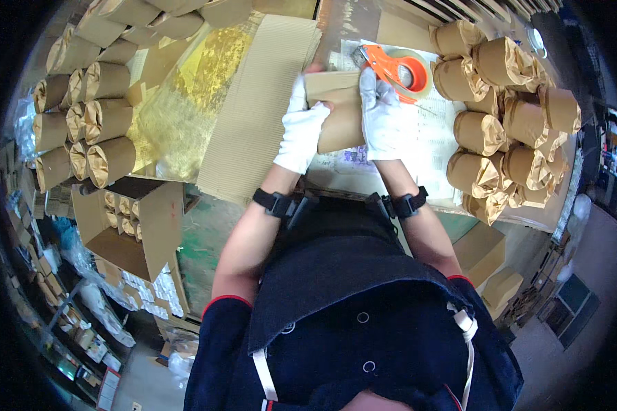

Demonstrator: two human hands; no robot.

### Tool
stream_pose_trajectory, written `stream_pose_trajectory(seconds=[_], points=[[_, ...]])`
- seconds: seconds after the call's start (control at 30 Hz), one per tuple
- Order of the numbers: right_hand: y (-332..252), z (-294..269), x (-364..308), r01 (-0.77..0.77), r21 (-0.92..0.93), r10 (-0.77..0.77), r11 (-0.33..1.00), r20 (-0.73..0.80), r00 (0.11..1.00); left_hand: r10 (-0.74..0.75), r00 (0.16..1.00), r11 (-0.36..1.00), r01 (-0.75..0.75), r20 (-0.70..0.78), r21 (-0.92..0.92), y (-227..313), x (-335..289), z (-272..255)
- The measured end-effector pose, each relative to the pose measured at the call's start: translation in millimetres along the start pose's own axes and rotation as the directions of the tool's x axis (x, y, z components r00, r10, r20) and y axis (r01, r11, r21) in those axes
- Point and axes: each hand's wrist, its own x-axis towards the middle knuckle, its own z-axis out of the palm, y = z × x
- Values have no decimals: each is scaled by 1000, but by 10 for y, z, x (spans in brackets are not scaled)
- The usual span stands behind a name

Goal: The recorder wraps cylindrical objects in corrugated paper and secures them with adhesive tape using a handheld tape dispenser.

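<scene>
Both my hands wear white gloves and hold a brown cardboard-wrapped piece [341, 123] between them, over the table. My left hand [300, 130] grips its left side, with the thumb on the near face and bare fingertips showing. My right hand [382, 118] is closed along its right side, fingers pointing away from me. What is inside the cardboard is hidden. Just beyond my right hand lies an orange tape dispenser [385, 63] with a roll of clear tape. A stack of corrugated cardboard sheets [253, 109] lies beside my left hand.
Brown paper-wrapped cylinders [110, 120] stand in stacked rows at the left; several more paper-wrapped cylinders [476, 130] are piled at the right. Printed paper [435, 130] covers the table near my right hand. An open carton [159, 222] with wrapped pieces stands below left.
</scene>
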Motion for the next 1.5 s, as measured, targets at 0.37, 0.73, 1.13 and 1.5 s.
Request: stream_pose_trajectory(seconds=[0.37, 0.73, 1.13, 1.5], points=[[485, -613, 705, 509, -486, -541, 710, 85, 837, 450, 646, 331, -762, 616, 557, 206, -560, -9], [298, -1706, 56, -561, 626, 128, 542, 598, 791, 111, 870, 390, -483, 480, 784, 374, -664, 143], [416, -1397, -538, -656, 173, 318, 735, 766, 559, 302, 740, 244, -670, 602, 701, 471, -353, 19], [914, -1118, -970, -527, -83, 459, 846, 617, 639, 34, 811, 522, -513, 584, 682, 556, -290, 392]])
